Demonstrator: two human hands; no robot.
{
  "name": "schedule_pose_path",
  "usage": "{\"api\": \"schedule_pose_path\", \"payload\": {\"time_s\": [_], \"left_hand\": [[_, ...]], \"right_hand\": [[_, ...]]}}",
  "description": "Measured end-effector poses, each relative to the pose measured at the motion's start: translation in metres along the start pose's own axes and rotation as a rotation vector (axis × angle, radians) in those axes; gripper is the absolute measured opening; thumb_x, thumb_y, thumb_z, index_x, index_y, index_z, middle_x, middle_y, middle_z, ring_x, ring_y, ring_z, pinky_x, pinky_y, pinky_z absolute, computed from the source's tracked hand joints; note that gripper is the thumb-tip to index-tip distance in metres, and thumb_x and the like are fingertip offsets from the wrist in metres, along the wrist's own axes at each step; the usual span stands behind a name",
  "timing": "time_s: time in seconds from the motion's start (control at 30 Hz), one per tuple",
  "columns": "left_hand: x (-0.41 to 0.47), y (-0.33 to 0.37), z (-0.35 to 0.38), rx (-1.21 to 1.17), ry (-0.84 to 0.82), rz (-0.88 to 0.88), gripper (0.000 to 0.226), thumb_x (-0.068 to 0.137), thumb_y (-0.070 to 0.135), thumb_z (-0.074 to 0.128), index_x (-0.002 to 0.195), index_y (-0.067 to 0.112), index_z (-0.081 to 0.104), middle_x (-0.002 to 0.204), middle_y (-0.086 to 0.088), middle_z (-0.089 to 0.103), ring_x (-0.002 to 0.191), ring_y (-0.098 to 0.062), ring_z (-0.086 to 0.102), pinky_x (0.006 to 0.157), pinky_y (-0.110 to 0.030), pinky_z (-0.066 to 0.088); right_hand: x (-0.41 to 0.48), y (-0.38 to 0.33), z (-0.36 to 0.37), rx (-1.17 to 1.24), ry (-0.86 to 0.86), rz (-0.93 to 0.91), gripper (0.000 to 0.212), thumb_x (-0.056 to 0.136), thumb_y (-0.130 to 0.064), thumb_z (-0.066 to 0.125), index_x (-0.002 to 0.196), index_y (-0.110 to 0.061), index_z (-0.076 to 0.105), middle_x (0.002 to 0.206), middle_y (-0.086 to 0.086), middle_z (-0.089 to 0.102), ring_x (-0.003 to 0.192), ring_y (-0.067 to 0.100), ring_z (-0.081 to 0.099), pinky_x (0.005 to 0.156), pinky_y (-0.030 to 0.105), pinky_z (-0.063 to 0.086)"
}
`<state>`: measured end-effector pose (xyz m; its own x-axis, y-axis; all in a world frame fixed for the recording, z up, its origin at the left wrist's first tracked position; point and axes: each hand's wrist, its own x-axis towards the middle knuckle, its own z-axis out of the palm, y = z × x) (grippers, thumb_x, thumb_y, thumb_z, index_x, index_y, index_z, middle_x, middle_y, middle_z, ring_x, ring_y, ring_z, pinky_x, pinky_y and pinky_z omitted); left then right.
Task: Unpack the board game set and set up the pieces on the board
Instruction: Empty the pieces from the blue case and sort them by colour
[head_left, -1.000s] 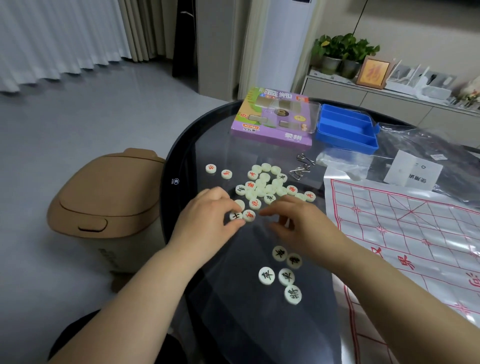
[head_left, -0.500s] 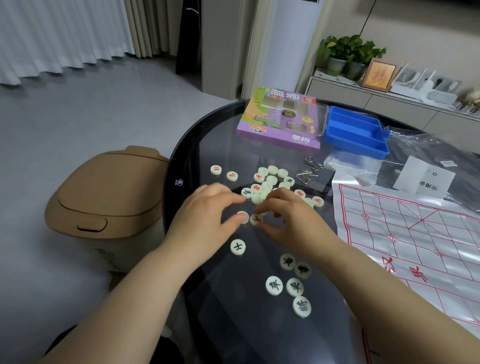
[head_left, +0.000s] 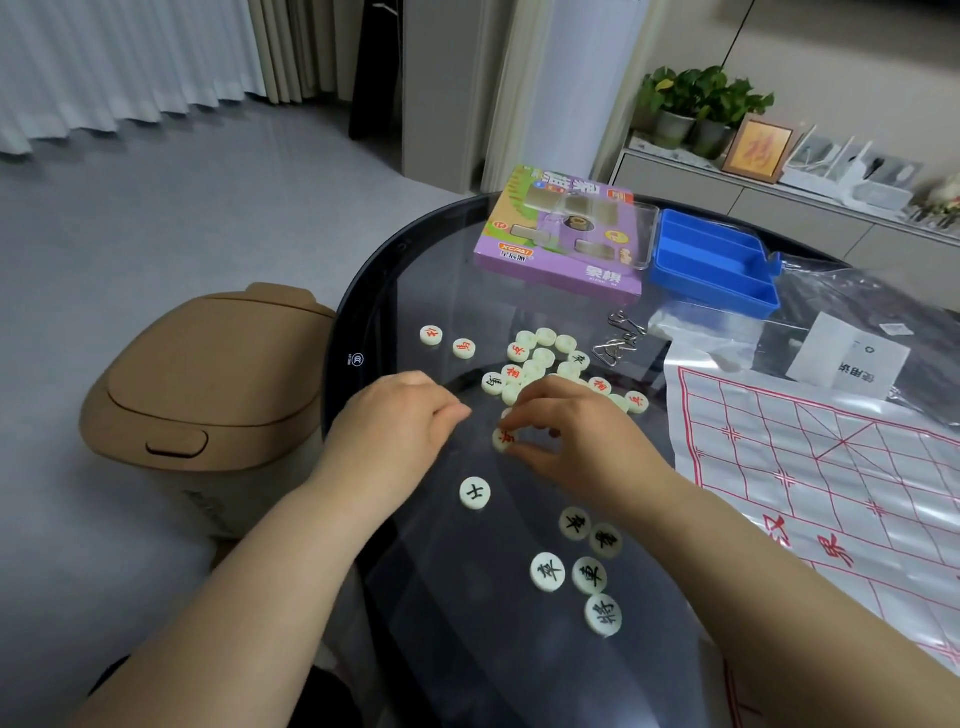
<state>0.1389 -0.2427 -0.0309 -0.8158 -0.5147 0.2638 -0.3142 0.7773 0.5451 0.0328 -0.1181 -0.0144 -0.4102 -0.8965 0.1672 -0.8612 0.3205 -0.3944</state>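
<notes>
Right fingers: our right hand (head_left: 582, 441) pinches a red-lettered piece (head_left: 503, 439) between thumb and forefinger, with the other fingers curled above it.
Left fingers: our left hand (head_left: 395, 431) is curled, thumb tip against forefinger. We cannot tell whether it holds anything.
Held piece: a pale round disc with a red character on its face, between our two hands, near the middle of the table.
Heap of pieces (head_left: 545, 364): just beyond our fingers. The discs are piled loosely, some showing red marks and some blank backs.
Strays: we see two red pieces (head_left: 447, 341) toward the table's left edge.
Black-lettered pieces (head_left: 589, 575): five lie close together toward the near edge, and a sixth sits apart beside our left wrist.
Board sheet (head_left: 831, 467): glossy creased plastic with a red grid, spread over the table's right side.
Far edge: a purple box (head_left: 561, 234) with a clear lid, and a blue tray (head_left: 717, 265) touching its right side.
Between: wire rings (head_left: 618, 338), and a plastic bag (head_left: 831, 301) carrying a paper slip (head_left: 847, 358).
Table (head_left: 332, 395): round, with dark reflective glass and a black rim.
Room: a tan lidded bin (head_left: 208, 384) stands at the table's left on a grey floor (head_left: 156, 234). We also see white curtains (head_left: 104, 62) and a low cabinet (head_left: 727, 192) with plants (head_left: 696, 98).
</notes>
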Motion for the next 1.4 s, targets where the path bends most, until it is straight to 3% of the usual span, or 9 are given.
{"api": "schedule_pose_path", "payload": {"time_s": [0.3, 0.43, 0.53, 0.67, 0.77, 0.87, 1.0, 1.13, 1.4], "left_hand": [[-0.002, -0.019, -0.018, -0.119, 0.053, -0.137, 0.016, 0.086, 0.018, 0.058, 0.091, 0.014, 0.073, 0.089, 0.003, 0.07, 0.082, -0.013, 0.06, 0.075, -0.026, 0.046], [-0.001, -0.021, -0.014, -0.116, 0.132, -0.134, 0.011, 0.082, 0.015, 0.063, 0.087, 0.013, 0.073, 0.067, 0.017, 0.052, 0.062, -0.003, 0.05, 0.064, -0.014, 0.04], [0.003, -0.021, -0.009, -0.093, 0.171, -0.142, 0.011, 0.082, 0.014, 0.063, 0.088, 0.011, 0.073, 0.063, 0.018, 0.048, 0.061, -0.008, 0.05, 0.061, -0.024, 0.041], [0.006, -0.02, -0.008, -0.136, 0.238, -0.137, 0.02, 0.087, 0.009, 0.055, 0.102, 0.007, 0.068, 0.097, -0.006, 0.065, 0.088, -0.022, 0.06, 0.074, -0.025, 0.042], [0.0, -0.023, -0.014, -0.148, 0.2, -0.077, 0.02, 0.085, 0.01, 0.058, 0.103, 0.01, 0.068, 0.095, 0.002, 0.06, 0.078, -0.006, 0.053, 0.069, -0.015, 0.037], [-0.008, -0.018, -0.018, -0.017, 0.004, 0.027, 0.025, 0.088, 0.017, 0.054, 0.111, 0.018, 0.065, 0.113, 0.011, 0.056, 0.106, -0.011, 0.049, 0.084, -0.015, 0.031], [-0.013, -0.011, -0.014, 0.253, -0.264, 0.068, 0.047, 0.096, 0.035, 0.033, 0.142, 0.027, 0.025, 0.15, 0.015, 0.014, 0.137, -0.005, 0.012, 0.108, -0.019, 0.009], [-0.004, -0.008, -0.007, 0.282, -0.327, 0.042, 0.054, 0.098, 0.037, 0.025, 0.145, 0.026, 0.001, 0.153, 0.013, -0.007, 0.14, -0.004, -0.006, 0.112, -0.024, -0.005], [0.03, -0.002, 0.014, 0.236, -0.223, 0.046, 0.049, 0.098, 0.027, 0.027, 0.145, 0.023, 0.013, 0.154, 0.01, 0.004, 0.141, -0.007, 0.001, 0.112, -0.027, -0.004]], "right_hand": [[0.009, -0.006, 0.004, -0.033, -0.037, -0.016, 0.021, 0.085, -0.02, 0.061, 0.103, -0.012, 0.068, 0.11, 0.002, 0.058, 0.1, 0.018, 0.055, 0.078, 0.022, 0.039], [0.017, -0.013, 0.007, -0.042, -0.033, -0.034, 0.022, 0.086, -0.018, 0.059, 0.105, -0.011, 0.067, 0.112, 0.004, 0.057, 0.103, 0.019, 0.053, 0.079, 0.023, 0.037], [0.031, -0.019, 0.011, -0.06, -0.033, -0.046, 0.024, 0.086, -0.019, 0.058, 0.106, -0.01, 0.067, 0.112, 0.008, 0.057, 0.106, 0.024, 0.051, 0.083, 0.026, 0.037], [0.055, -0.02, 0.015, -0.214, -0.058, -0.022, 0.029, 0.09, -0.026, 0.051, 0.114, -0.014, 0.062, 0.119, 0.006, 0.054, 0.111, 0.024, 0.045, 0.085, 0.027, 0.033], [0.068, -0.013, 0.015, -0.227, -0.038, 0.03, 0.028, 0.091, -0.027, 0.05, 0.113, -0.014, 0.062, 0.119, 0.007, 0.054, 0.112, 0.025, 0.045, 0.084, 0.029, 0.036], [0.075, -0.006, 0.015, -0.184, -0.013, 0.084, 0.027, 0.09, -0.027, 0.053, 0.11, -0.013, 0.064, 0.116, 0.009, 0.055, 0.111, 0.027, 0.047, 0.084, 0.03, 0.038], [0.071, 0.002, 0.011, -0.014, 0.048, 0.152, 0.027, 0.088, -0.025, 0.056, 0.111, -0.012, 0.063, 0.114, 0.007, 0.054, 0.099, 0.023, 0.052, 0.069, 0.019, 0.037], [0.057, 0.015, 0.0, 0.062, 0.133, 0.195, 0.026, 0.089, -0.012, 0.052, 0.113, -0.012, 0.062, 0.115, 0.007, 0.055, 0.1, 0.022, 0.052, 0.067, 0.015, 0.028], [0.022, 0.026, -0.01, -0.012, 0.083, 0.127, 0.026, 0.085, -0.011, 0.059, 0.111, -0.012, 0.065, 0.115, 0.004, 0.058, 0.106, 0.021, 0.05, 0.071, 0.011, 0.024]]}}
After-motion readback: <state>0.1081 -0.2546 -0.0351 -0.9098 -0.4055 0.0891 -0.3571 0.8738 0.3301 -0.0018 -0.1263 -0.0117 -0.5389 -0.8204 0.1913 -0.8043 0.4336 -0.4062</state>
